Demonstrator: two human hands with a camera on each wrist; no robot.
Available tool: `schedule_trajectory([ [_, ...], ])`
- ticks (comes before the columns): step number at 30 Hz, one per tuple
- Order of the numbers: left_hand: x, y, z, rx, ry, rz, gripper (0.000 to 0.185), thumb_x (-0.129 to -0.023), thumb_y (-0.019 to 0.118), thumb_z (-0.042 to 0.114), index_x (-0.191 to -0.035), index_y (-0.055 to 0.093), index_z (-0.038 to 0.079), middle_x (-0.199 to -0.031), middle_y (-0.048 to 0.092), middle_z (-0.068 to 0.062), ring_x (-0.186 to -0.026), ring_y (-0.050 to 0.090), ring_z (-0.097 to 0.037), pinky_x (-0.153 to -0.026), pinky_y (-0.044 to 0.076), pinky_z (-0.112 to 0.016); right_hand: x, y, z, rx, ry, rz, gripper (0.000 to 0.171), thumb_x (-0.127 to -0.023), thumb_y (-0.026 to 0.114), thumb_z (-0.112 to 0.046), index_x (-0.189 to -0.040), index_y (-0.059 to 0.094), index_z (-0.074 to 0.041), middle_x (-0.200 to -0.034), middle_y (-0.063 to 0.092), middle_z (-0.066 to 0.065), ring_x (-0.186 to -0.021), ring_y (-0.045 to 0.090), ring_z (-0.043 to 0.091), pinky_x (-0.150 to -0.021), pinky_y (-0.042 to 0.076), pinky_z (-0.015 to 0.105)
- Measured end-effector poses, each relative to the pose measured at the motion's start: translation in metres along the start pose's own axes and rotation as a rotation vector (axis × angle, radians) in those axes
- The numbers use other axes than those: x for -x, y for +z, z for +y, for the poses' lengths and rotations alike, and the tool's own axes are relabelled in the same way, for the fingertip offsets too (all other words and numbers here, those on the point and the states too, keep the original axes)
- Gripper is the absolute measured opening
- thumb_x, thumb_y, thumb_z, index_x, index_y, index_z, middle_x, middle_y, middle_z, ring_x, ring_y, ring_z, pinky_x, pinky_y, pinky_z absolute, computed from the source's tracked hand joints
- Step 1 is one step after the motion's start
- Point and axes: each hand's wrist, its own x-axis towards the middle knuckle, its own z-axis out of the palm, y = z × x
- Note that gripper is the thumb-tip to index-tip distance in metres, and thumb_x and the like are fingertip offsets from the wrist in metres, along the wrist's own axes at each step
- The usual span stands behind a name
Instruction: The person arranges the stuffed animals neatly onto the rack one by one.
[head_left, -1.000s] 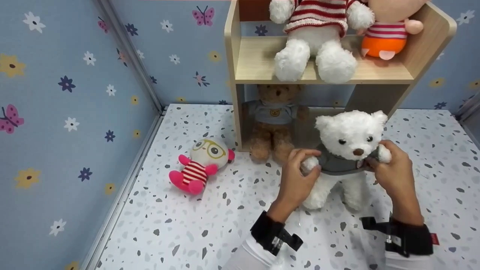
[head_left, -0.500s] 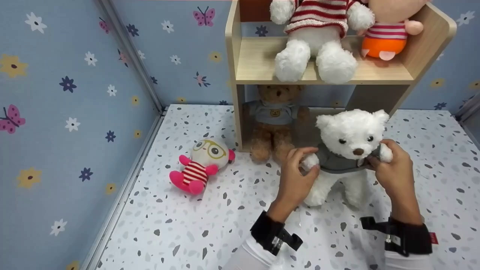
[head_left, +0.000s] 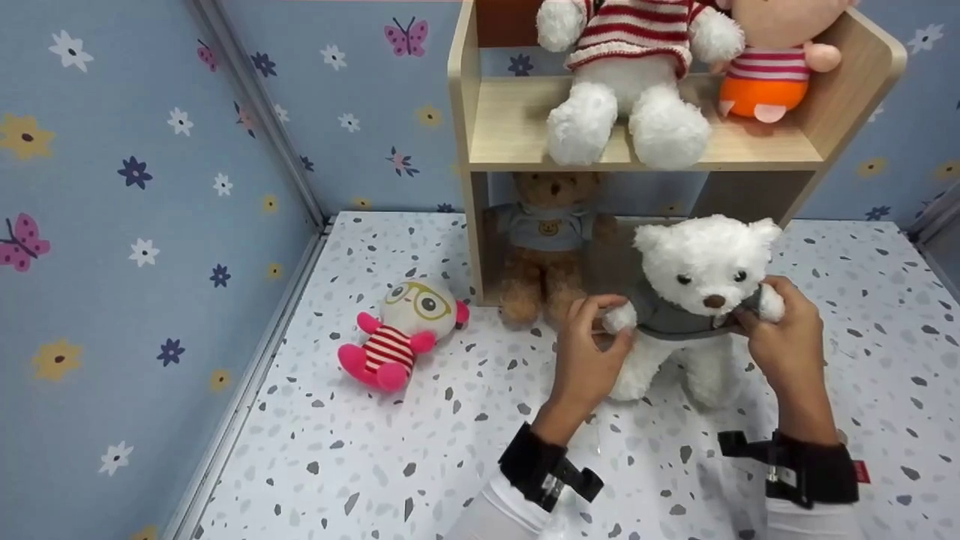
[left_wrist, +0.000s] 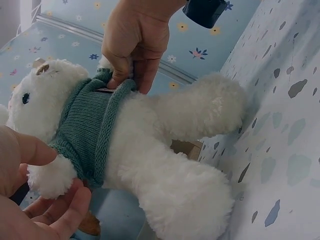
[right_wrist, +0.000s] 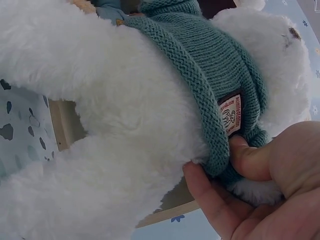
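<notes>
A white teddy bear (head_left: 701, 266) in a knitted grey-green sweater (left_wrist: 87, 127) stands upright before the shelf, facing me. My left hand (head_left: 585, 364) holds its paw on the left side, with thumb and fingers on either side of the white fur. On the other side, my right hand (head_left: 791, 345) grips the sweater's lower edge by the bear's arm. In the right wrist view the right thumb (right_wrist: 252, 157) lies on the knit just below a sewn-on label (right_wrist: 231, 114), and a finger is at the rolled hem. The bear's feet are near the speckled tabletop (left_wrist: 285, 150).
Behind stands a wooden shelf (head_left: 495, 162). Its upper level holds a white plush in a striped sweater (head_left: 637, 34) and a pink-and-orange plush (head_left: 765, 94). A brown teddy bear (head_left: 551, 229) sits below. A pink plush with yellow glasses (head_left: 390, 345) lies on the table at left.
The white bear has shifted slightly back toward the shelf, its feet a little higher in view. My left fingers have slid from the sleeve outward to the paw. The right grip stays the same.
</notes>
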Motion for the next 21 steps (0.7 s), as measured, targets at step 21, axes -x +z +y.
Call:
schedule_trajectory([
  [21, -0.0016, -0.0035, -0.0007, 0.004, -0.015, 0.025, 0.034, -0.087, 0.066, 0.008, -0.116, 0.061, 0.024, -0.113, 0.051, 0.001, -0.085, 0.061, -0.009, -0.077, 0.055, -0.023, -0.0070, 0.0100, -0.0029, -0.301, 0.035, 0.032, 0.031, -0.084, 0.060, 0.011, -0.108, 0.062, -0.009, -0.102, 0.060, -0.006, -0.079, 0.065, 0.000, -0.069, 0.056, 0.017],
])
